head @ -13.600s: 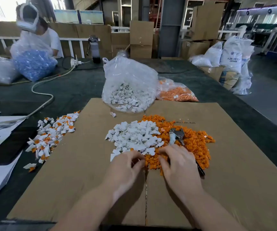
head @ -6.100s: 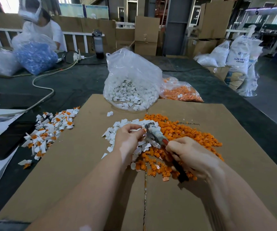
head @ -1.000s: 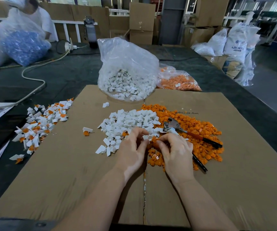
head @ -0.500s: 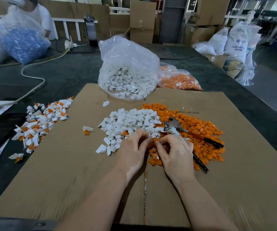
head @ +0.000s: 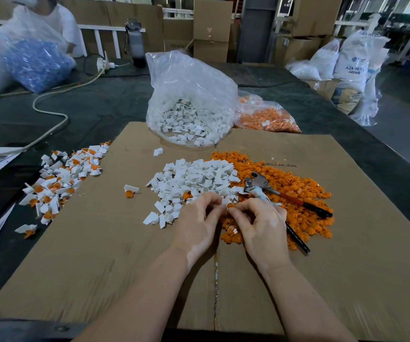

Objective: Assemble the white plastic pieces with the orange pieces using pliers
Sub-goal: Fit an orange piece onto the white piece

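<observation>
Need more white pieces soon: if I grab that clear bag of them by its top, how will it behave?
The clear bag looks thin and crinkled, so probably floppy. Its white pieces sit loose at the bottom, likely sagging and shifting. The mouth seems open; tilting may spill them.

left hand (head: 196, 222) + right hand (head: 260, 224): pinching, seemingly, orange piece (head: 230, 206) | pliers (head: 260, 186) on pile

left hand (head: 196, 222): fingers curled, pinching | right hand (head: 260, 224): fingers curled, pinching | fingertips meeting
</observation>
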Available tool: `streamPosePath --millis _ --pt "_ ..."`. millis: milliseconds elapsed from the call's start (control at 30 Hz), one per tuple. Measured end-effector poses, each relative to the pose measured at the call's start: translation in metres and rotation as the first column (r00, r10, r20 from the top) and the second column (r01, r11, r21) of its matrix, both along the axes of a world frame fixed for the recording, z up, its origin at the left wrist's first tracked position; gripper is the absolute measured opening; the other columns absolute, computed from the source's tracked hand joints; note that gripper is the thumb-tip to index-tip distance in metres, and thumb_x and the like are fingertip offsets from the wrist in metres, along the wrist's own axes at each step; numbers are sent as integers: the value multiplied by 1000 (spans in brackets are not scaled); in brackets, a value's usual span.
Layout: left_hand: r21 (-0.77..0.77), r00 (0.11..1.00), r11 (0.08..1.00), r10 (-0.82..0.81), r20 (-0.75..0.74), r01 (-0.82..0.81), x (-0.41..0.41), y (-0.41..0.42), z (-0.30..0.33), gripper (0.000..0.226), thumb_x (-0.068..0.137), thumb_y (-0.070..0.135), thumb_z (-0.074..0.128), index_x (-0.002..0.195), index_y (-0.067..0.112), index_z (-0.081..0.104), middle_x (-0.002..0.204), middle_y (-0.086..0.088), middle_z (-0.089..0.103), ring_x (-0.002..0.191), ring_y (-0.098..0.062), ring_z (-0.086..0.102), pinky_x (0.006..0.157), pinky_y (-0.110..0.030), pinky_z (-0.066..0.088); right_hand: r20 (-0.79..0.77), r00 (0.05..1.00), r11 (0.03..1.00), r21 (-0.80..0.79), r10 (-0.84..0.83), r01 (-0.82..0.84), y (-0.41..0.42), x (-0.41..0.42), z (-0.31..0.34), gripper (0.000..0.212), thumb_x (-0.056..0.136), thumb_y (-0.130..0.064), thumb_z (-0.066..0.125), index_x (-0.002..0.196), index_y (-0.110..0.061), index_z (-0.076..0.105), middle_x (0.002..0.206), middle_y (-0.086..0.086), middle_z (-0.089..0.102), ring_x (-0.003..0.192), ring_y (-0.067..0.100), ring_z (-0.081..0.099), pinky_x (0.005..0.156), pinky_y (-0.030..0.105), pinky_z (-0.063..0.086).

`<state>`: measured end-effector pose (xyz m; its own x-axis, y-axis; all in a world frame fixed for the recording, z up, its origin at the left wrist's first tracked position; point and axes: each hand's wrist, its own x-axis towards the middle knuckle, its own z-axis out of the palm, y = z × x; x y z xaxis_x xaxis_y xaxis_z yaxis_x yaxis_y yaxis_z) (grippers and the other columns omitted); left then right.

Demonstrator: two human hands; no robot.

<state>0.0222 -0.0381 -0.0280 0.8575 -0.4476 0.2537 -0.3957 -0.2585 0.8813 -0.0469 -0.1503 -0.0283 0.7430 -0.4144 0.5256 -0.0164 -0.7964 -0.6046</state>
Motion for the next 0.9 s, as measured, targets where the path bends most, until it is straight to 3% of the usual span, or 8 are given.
streamPosePath --millis 100,233,400,567,733,900 --pt "-72 998 997 13 -67 -17 0 1 3 20 91 16 56 90 36 55 74 9 60 71 5 54 64 -4 38 36 999 1000 12 25 -26 1 -2 3 14 78 -26 74 87 -17 68 78 -10 60 76 8 55 82 29 29" --pt "-109 995 994 -18 -102 6 0 2 3 23 91 13 56 96 35 59 72 5 57 69 3 53 63 -4 38 10 998 998 -20 57 -56 1 -2 3 29 76 -17 76 104 -19 69 85 -9 55 83 11 54 83 29 32" --pt "-87 995 996 -26 -98 18 2 3 1 29 90 12 57 92 41 60 73 9 57 78 -7 57 69 -11 42 3 999 998 -36 51 -51 1 0 4 22 78 -13 74 99 -17 73 84 -3 57 85 14 55 82 26 28" --pt "-67 996 998 -17 -88 11 2 3 0 31 90 14 56 89 45 58 72 13 56 76 -2 56 68 -10 41 4 999 998 -52 41 -41 1 0 3 19 77 -15 74 97 -17 73 84 -2 58 86 15 55 82 29 30" --pt "-92 992 996 -12 -128 0 2 0 3 21 89 17 60 88 38 61 69 9 57 72 -6 57 68 -16 44 12 999 995 -89 35 -34 1 0 5 20 76 -13 75 95 -16 73 83 0 60 84 18 57 79 33 35" --pt "-92 982 995 7 -189 -25 5 -5 9 12 86 17 64 88 28 62 68 3 56 56 -2 49 56 -18 39 -3 1000 989 -147 -21 20 0 -3 10 26 76 -18 76 102 -16 71 91 1 62 92 21 58 82 35 33"
